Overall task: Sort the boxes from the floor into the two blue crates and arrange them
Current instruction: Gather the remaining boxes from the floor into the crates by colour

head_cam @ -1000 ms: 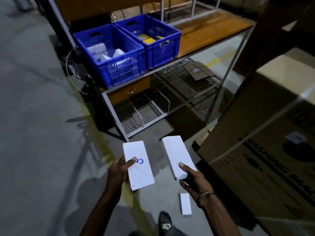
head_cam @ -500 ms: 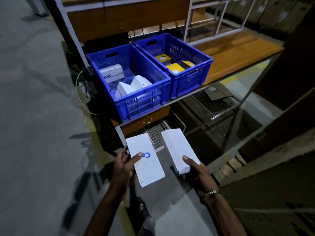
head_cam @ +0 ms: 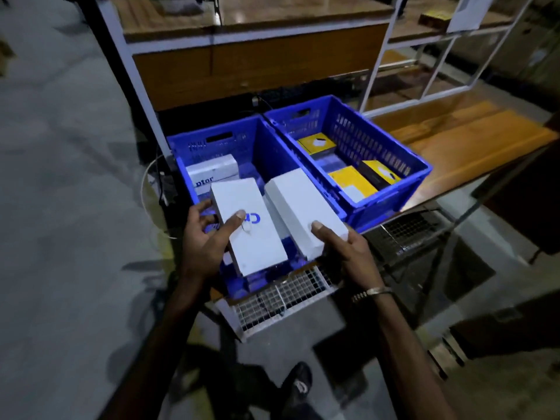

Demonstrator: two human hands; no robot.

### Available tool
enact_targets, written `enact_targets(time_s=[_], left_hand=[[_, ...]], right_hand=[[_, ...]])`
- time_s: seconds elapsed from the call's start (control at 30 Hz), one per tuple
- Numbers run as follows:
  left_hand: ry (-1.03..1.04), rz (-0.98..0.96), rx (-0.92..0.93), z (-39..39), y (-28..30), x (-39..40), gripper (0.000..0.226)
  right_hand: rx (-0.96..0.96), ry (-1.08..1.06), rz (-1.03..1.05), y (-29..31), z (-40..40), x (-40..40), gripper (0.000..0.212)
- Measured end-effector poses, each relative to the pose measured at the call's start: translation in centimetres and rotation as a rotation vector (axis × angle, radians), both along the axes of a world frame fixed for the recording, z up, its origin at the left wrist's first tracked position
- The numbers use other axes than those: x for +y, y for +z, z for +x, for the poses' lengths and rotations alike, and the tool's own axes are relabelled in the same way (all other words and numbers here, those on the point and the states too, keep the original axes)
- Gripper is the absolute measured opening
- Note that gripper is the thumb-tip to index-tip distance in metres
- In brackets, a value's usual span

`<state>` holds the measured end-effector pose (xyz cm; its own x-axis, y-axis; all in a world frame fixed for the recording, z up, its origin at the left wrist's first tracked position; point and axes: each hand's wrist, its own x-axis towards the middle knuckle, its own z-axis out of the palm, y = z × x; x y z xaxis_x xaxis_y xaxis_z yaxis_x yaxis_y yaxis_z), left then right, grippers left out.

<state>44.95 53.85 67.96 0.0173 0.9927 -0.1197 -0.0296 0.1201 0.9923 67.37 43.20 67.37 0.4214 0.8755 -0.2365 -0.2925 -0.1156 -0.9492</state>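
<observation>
My left hand (head_cam: 203, 241) grips a white box with blue lettering (head_cam: 247, 225), thumb on its top face. My right hand (head_cam: 345, 250) grips a second, plain white box (head_cam: 303, 207). Both boxes hover over the near part of the left blue crate (head_cam: 266, 147), which holds a white box marked with blue letters (head_cam: 212, 171) at its far end. To its right stands the other blue crate (head_cam: 391, 150), holding several yellow-and-black boxes (head_cam: 351, 180).
The crates sit on a wooden shelf (head_cam: 460, 147) of a metal-framed rack; a wire mesh shelf (head_cam: 281, 292) lies below. Grey concrete floor (head_cam: 69, 207) spreads to the left. My shoe (head_cam: 298, 380) shows at the bottom. A white cable (head_cam: 145, 189) hangs beside the left crate.
I have stepped closer to the rack. Both hands have carried the white boxes forward and up, from in front of the shelf to above the left crate.
</observation>
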Motion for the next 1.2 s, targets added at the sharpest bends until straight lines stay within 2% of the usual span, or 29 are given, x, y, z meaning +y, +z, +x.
enact_targets(time_s=[0.07,0.1,0.17,0.23,0.27,0.33,0.43,0.53,0.67,0.83,1.03,1.2], left_hand=[[0.035,0.018,0.087,0.8,-0.2,3.4,0.082],[0.041,0.032,0.166,1.3,-0.6,5.0,0.079],[0.011,0.074,0.404,2.0,-1.6,7.0,0.070],[-0.037,0.144,0.738,2.2,-3.3,7.9,0.068],[-0.051,0.175,0.878,2.3,-4.0,8.0,0.069],[-0.048,0.225,0.987,2.4,-5.2,7.8,0.064],[0.022,0.303,0.896,3.2,-5.4,7.2,0.043],[-0.041,0.331,0.680,4.9,-4.5,6.3,0.024],[-0.237,0.354,0.438,7.6,-3.7,4.2,0.020],[-0.553,0.410,0.322,9.9,-4.6,-0.5,0.018],[-1.054,0.343,0.359,9.4,-10.7,-7.2,0.020],[-1.449,0.258,0.507,7.2,-14.7,-15.5,0.016]], right_hand=[[-0.108,0.048,0.008,0.6,0.6,4.1,0.022],[-0.192,0.074,0.006,0.4,1.1,6.2,0.020],[-0.404,0.177,-0.073,-1.1,2.2,9.4,0.034],[-0.729,0.324,-0.286,-2.9,3.2,11.3,0.057],[-0.878,0.331,-0.366,-3.7,3.7,11.9,0.065],[-1.007,0.238,-0.350,-4.7,4.5,12.4,0.065],[-0.929,0.106,-0.178,-4.6,5.1,12.4,0.033],[-0.788,-0.068,-0.058,-4.1,5.6,10.8,0.011],[-0.752,-0.272,-0.064,-4.3,5.5,7.2,0.014],[-0.763,-0.432,-0.167,-5.6,3.4,-0.1,0.009],[-0.700,-0.672,-0.412,-8.4,-3.0,-13.5,0.009],[-0.424,-0.839,-0.716,-12.2,-10.6,-26.3,0.015]])
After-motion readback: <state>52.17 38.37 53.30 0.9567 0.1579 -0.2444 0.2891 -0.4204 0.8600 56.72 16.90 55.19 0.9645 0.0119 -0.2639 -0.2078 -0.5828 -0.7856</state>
